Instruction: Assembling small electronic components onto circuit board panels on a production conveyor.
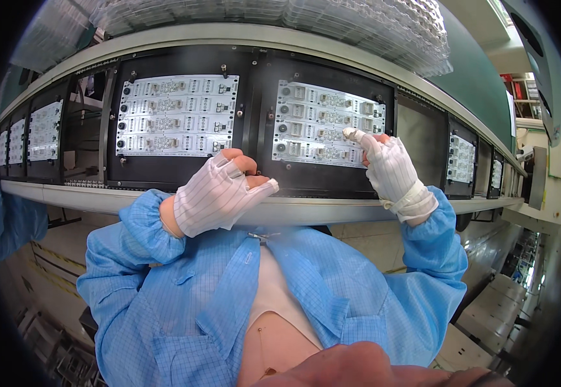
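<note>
My left hand (219, 193) hovers at the near edge of a black frame, below the left panel of circuit boards (177, 116). It wears a striped white glove with bare fingertips; the fingers are half curled and apart, with nothing visible in them. My right hand (391, 171), gloved the same way, is over the lower right part of another white circuit board panel (306, 116). Its index finger, in a white finger cot, stretches onto the board; the other fingers curl and partly hide the panel's edge. Both panels carry rows of small components and black round parts.
The black frames ride on a conveyor line with a metal rail (332, 209) in front. More board panels (461, 158) are at the right and left. Stacked clear plastic trays (370, 29) stand behind on a green surface (480, 97). Another person's blue sleeve (0, 213) shows far left.
</note>
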`<action>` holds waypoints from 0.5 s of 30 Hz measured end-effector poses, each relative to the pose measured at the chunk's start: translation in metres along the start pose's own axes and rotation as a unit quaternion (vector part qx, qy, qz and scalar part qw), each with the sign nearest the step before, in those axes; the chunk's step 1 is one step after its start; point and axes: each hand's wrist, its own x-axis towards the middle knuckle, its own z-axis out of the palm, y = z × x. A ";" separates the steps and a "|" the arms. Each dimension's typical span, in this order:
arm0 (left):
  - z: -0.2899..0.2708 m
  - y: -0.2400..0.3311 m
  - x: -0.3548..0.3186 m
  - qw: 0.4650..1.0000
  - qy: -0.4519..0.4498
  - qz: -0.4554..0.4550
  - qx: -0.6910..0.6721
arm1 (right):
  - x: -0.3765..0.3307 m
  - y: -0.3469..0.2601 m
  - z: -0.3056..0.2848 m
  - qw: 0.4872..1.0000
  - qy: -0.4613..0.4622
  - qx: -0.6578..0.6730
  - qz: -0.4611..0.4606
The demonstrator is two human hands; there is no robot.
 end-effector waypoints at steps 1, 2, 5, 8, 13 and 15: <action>0.000 -0.001 0.001 1.000 0.001 0.006 0.012 | -0.001 -0.002 0.001 0.999 0.007 -0.035 -0.012; 0.000 -0.001 0.001 1.000 0.002 0.007 0.011 | -0.002 -0.004 0.002 0.997 0.014 -0.069 -0.023; 0.000 0.003 0.002 1.000 0.000 0.001 -0.013 | -0.013 -0.004 0.017 0.991 0.081 -0.092 -0.054; -0.001 0.005 0.001 0.999 0.000 0.018 0.029 | -0.018 -0.011 0.027 0.983 0.146 -0.100 -0.056; -0.001 0.006 0.001 0.998 0.012 0.018 0.061 | -0.014 -0.003 0.023 0.985 0.163 -0.042 -0.044; -0.003 0.007 -0.002 0.998 0.009 0.007 0.055 | -0.010 -0.004 0.006 0.993 0.090 0.077 0.023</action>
